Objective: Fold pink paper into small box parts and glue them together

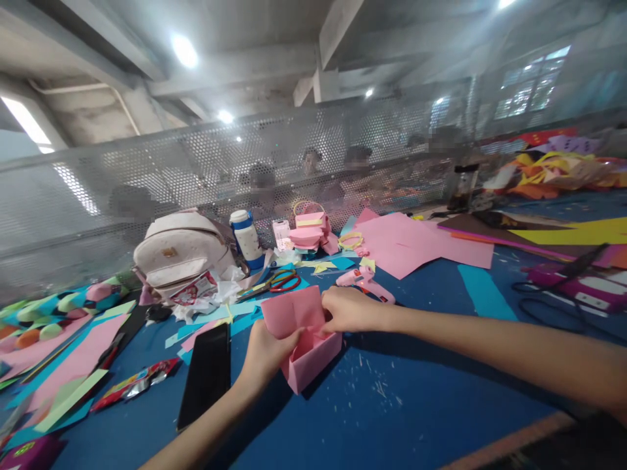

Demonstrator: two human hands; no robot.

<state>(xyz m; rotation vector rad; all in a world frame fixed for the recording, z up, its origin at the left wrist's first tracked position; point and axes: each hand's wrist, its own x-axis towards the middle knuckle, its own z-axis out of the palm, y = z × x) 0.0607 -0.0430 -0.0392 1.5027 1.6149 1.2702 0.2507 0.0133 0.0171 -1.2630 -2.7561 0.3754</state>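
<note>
Both hands grip a pink paper box [306, 349] on the table [392, 405]: the left hand [267, 356] pinches its near flap, the right hand [349, 310] its far rim. Folding seems midway; pressing the flap inward needs a steady hold.

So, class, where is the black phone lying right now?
In the head view the black phone lies flat on the blue table, left of centre, just left of the left hand, which grips the pink paper box.

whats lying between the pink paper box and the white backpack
In the head view, red-handled scissors and crumpled white paper lie between the pink paper box and the white backpack.
</note>
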